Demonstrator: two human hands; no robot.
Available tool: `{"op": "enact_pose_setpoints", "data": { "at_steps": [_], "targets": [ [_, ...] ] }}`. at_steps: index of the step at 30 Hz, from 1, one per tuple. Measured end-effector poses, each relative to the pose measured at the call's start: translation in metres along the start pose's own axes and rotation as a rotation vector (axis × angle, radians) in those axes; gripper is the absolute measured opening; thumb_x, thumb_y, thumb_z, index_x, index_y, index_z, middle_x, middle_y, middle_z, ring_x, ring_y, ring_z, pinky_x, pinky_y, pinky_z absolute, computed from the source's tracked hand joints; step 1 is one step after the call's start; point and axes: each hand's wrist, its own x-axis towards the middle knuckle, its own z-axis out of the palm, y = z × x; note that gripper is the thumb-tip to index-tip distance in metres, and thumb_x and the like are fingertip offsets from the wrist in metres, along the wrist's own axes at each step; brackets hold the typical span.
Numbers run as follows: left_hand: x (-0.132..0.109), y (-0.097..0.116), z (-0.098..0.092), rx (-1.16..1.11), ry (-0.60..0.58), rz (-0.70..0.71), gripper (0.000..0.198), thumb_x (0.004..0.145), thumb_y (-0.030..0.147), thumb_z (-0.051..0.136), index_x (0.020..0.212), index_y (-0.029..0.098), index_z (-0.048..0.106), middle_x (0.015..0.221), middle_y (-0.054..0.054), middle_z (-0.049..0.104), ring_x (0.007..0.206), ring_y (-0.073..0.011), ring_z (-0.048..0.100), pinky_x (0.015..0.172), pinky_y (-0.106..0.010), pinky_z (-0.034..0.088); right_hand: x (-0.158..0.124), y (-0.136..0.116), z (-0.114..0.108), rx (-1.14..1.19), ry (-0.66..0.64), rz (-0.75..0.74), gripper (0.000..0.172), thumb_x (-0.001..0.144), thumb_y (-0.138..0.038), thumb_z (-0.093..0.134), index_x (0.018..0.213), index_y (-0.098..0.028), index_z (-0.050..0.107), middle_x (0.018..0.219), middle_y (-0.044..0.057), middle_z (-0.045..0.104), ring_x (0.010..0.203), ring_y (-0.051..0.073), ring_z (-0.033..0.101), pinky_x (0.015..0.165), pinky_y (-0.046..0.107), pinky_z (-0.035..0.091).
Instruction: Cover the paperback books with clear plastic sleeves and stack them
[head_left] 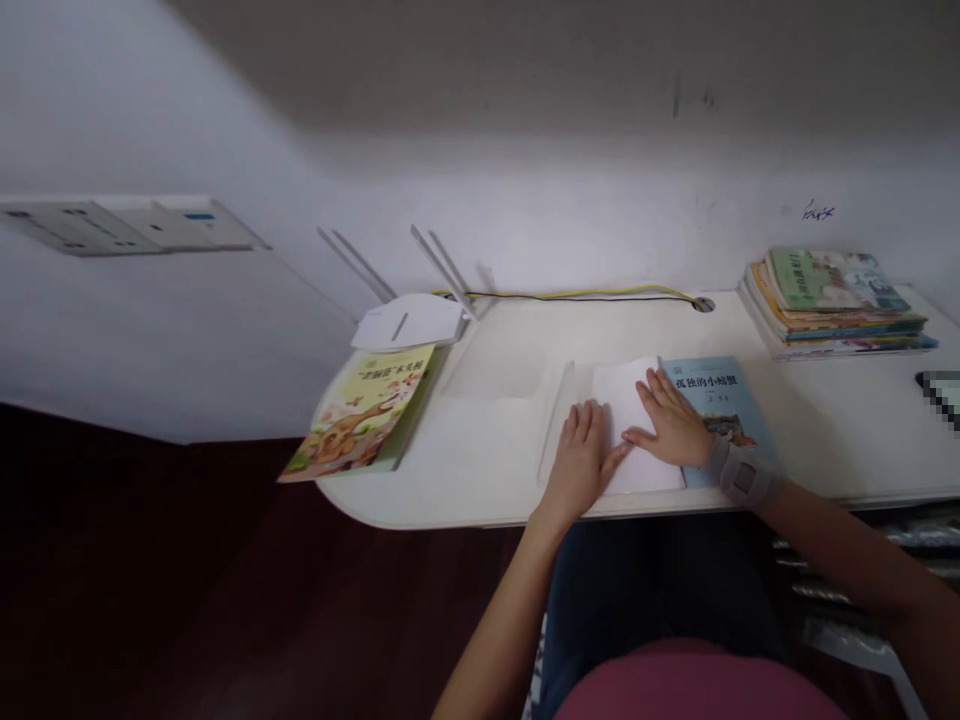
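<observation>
A blue-covered book (721, 398) lies near the table's front edge. To its left, a blank white page or sheet (622, 385) lies flat against it; I cannot tell whether it belongs to the book. My right hand (671, 425) rests flat with fingers stretched, across the white sheet and the left part of the blue cover. My left hand (581, 462) is laid flat over the left side of the sheet, its thumb near my right thumb. Along the left runs the edge of a clear plastic film (556, 425), partly under my left hand.
A yellow-green book (367, 410) overhangs the table's left end, beside a white router (409, 322) with antennas. Stacked books (836, 290) stand at the back right. Yellow and black cables (585, 295) run to a hole (703, 304). A dark device (941, 390) lies at the right.
</observation>
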Motion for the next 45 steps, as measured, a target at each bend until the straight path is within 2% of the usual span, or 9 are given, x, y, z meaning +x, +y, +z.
{"op": "enact_pose_setpoints", "data": {
  "at_steps": [6,12,17,21,25,30,37,42,45],
  "targets": [
    [-0.004,-0.002,-0.001,-0.017,0.040,0.004,0.071,0.088,0.053,0.040,0.142,0.010,0.025,0.147,-0.023,0.029,0.139,-0.0350,0.011,0.107,-0.057,0.027,0.004,-0.007,0.005,-0.115,-0.028,-0.051,0.086,0.085,-0.067,0.031,0.141,-0.002,0.029,0.149,0.024,0.020,0.140,0.031,0.013,0.111,0.045,0.016],
    [-0.013,0.000,-0.019,-0.025,0.212,0.041,0.065,0.088,0.046,0.046,0.141,0.014,0.028,0.145,-0.021,0.034,0.139,-0.0337,0.016,0.106,-0.058,0.030,0.003,-0.008,0.006,-0.143,-0.021,-0.086,0.088,0.084,-0.071,0.025,0.139,-0.003,0.033,0.147,0.024,0.028,0.138,0.033,0.018,0.111,0.048,0.017],
    [-0.029,-0.016,-0.039,-0.120,0.370,-0.143,0.066,0.087,0.044,0.048,0.143,0.015,0.026,0.146,-0.019,0.033,0.138,-0.0320,0.021,0.108,-0.056,0.027,0.003,-0.009,0.007,-0.151,0.000,-0.098,0.080,0.087,-0.066,0.028,0.138,-0.004,0.037,0.145,0.023,0.031,0.137,0.034,0.022,0.110,0.050,0.018],
    [-0.040,-0.029,-0.036,-0.163,0.197,-0.214,0.059,0.090,0.048,0.039,0.140,0.018,0.035,0.143,-0.017,0.040,0.135,-0.0297,0.031,0.106,-0.052,0.031,0.000,-0.016,0.007,-0.185,0.040,-0.094,0.068,0.091,-0.054,0.033,0.134,-0.002,0.042,0.141,0.024,0.037,0.134,0.033,0.029,0.109,0.048,0.023],
    [-0.041,-0.019,-0.026,0.098,0.062,-0.123,0.054,0.088,0.051,0.040,0.131,0.020,0.049,0.143,-0.017,0.039,0.136,-0.0354,0.025,0.104,-0.061,0.027,-0.020,-0.029,0.007,-0.212,0.078,-0.098,0.053,0.093,-0.038,0.037,0.130,-0.001,0.047,0.138,0.024,0.043,0.131,0.033,0.035,0.108,0.047,0.026],
    [-0.039,-0.012,-0.025,0.168,0.044,-0.109,0.053,0.089,0.051,0.039,0.130,0.020,0.050,0.140,-0.019,0.043,0.134,-0.0370,0.030,0.102,-0.062,0.027,-0.066,-0.034,0.002,-0.138,0.117,-0.136,0.064,0.086,-0.050,0.050,0.129,-0.002,0.048,0.139,0.026,0.041,0.133,0.035,0.032,0.106,0.048,0.032],
    [-0.041,-0.003,-0.029,-0.405,0.080,-0.201,0.058,0.091,0.051,0.033,0.141,0.022,0.031,0.145,-0.014,0.037,0.133,-0.0277,0.035,0.109,-0.053,0.025,-0.082,-0.029,-0.007,-0.157,0.099,-0.194,0.082,0.072,-0.061,0.062,0.131,-0.007,0.047,0.138,0.028,0.040,0.130,0.038,0.035,0.104,0.049,0.034],
    [-0.037,0.022,-0.039,-0.968,0.333,-0.272,0.050,0.091,0.052,0.031,0.136,0.030,0.036,0.149,-0.010,0.028,0.123,-0.0260,0.048,0.097,-0.045,0.044,-0.085,-0.030,0.003,-0.129,0.153,-0.203,0.088,0.070,-0.063,0.062,0.134,-0.007,0.043,0.137,0.026,0.042,0.132,0.038,0.033,0.105,0.050,0.033],
    [-0.029,0.035,-0.048,-1.127,0.465,-0.236,0.047,0.089,0.055,0.035,0.131,0.033,0.041,0.149,-0.009,0.027,0.123,-0.0270,0.048,0.092,-0.044,0.049,-0.087,-0.029,0.006,-0.096,0.199,-0.180,0.079,0.077,-0.059,0.057,0.133,-0.005,0.045,0.134,0.023,0.048,0.129,0.034,0.038,0.106,0.047,0.034]
  ]
}}
